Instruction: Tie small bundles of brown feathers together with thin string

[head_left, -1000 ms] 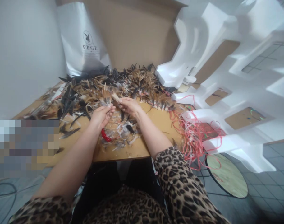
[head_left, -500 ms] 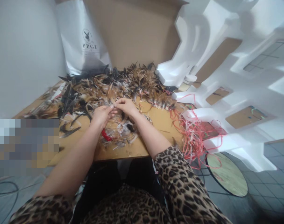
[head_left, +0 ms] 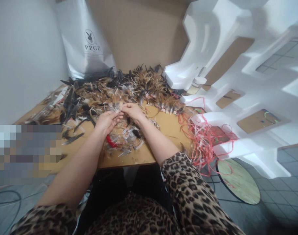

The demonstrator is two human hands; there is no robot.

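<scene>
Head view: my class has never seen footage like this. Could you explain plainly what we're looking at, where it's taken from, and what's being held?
No machine here: these are a person's bare hands, seen by a camera worn on the head, looking forward and down. The left hand pinches a small tuft of feathers. The right hand meets it at the base; whether its fingers hold anything else is hidden. On the table lie a heap of brown and black feathers, loose scraps and a red piece. Pink strings tangle to the right, by white moulded pieces. A pale bag stands behind, to the left.
</scene>
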